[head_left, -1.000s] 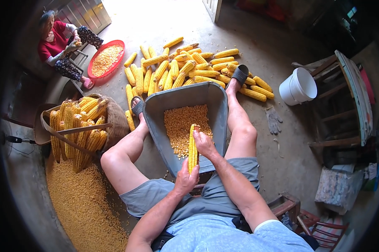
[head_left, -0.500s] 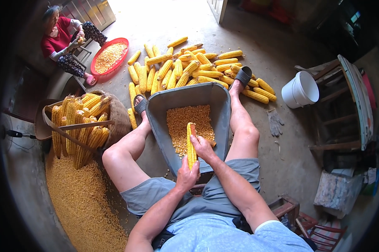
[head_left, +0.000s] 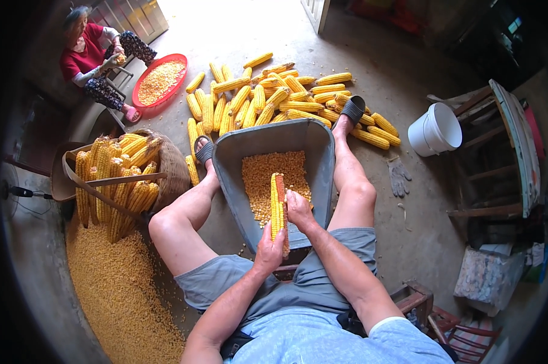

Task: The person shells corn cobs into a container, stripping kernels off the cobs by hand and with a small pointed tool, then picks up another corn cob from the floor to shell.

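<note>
Here I see daylight (head_left: 237, 24) glaring left of the pale door (head_left: 316, 15), whitening the grey floor (head_left: 426, 233) beside it. Right of the door, a wooden frame (head_left: 514, 148) stands in dimness; farther from the door, a red chair (head_left: 449, 319).

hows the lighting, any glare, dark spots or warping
Head view: glare bleaches the grey concrete floor at the top; head view: the upper right sinks into shadow; head view: the fisheye bows the weathered wooden frame and blackens the corners; head view: the partly shelled yellow corn cob looks clear.
</note>
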`<state>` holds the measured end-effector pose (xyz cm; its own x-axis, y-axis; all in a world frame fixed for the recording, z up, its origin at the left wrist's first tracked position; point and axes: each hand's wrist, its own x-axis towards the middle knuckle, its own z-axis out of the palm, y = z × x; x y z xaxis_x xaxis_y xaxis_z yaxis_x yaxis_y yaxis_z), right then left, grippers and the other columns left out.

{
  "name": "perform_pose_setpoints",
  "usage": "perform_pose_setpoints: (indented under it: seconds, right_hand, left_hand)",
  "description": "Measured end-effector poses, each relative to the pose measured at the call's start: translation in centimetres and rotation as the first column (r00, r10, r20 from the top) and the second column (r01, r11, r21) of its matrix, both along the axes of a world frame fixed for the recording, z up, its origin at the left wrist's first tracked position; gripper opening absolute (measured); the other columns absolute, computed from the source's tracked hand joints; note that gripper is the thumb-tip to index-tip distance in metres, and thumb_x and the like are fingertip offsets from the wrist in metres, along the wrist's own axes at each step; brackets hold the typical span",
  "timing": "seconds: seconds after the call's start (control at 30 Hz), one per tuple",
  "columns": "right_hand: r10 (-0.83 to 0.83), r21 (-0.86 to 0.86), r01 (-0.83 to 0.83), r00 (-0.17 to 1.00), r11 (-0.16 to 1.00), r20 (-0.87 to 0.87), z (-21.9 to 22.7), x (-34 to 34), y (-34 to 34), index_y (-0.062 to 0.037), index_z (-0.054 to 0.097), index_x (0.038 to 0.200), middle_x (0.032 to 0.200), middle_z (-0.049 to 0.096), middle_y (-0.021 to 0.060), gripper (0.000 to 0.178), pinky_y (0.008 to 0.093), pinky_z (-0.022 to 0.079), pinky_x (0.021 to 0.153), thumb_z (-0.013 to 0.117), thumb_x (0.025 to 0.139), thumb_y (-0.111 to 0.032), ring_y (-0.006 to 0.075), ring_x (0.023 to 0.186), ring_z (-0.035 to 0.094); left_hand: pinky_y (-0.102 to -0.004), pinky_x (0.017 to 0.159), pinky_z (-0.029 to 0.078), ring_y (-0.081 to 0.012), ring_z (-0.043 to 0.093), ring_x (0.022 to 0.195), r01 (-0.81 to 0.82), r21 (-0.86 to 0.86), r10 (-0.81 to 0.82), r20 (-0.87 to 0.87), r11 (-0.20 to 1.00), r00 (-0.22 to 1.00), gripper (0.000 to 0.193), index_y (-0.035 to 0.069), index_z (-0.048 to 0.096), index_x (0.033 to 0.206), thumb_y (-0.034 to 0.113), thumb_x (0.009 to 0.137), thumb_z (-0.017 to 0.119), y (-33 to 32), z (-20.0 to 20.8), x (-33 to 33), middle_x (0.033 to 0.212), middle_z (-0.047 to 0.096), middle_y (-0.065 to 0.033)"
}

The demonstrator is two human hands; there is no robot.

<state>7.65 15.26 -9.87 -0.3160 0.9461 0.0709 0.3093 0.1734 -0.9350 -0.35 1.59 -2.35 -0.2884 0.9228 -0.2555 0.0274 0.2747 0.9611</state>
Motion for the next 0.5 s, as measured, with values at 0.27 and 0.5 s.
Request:
perform_pose_setpoints:
  seconds: [0.27, 0.5]
  right_hand:
    - [0.178, -0.389, -0.134, 0.981, 0.912, 0.078, 4.4, -0.7, -1.8, 0.0025, 0.062, 0.093, 0.087, 0.065, 0.025, 0.054, 0.0443, 0.048, 0.076, 0.046, 0.097, -0.048, 0.0384, 0.086, 0.063]
    - [0.241, -0.308, -0.215, 0.969, 0.927, 0.049, 2.1, -0.9, -1.3, 0.0028, 0.058, 0.09, 0.082, 0.061, 0.0243, 0.036, 0.0456, 0.048, 0.07, 0.047, 0.098, -0.031, 0.0402, 0.079, 0.06]
  left_hand:
    - [-0.0253, 0.061, 0.048, -0.0113, 0.058, 0.072, -0.078, 0.042, 0.084, -0.162, 0.996, 0.983, 0.042, 0.003, 0.039, 0.134, 0.028, 0.101, 0.044, 0.1, -0.1, -0.1, 0.089, 0.059, -0.0075]
    - [-0.0241, 0.034, 0.039, -0.0145, 0.052, 0.042, -0.081, -0.111, 0.117, 0.363, 0.99, 0.924, 0.034, 0.006, 0.04, 0.124, 0.032, 0.104, 0.033, 0.8, 0.8, -0.4, 0.071, 0.057, -0.0086]
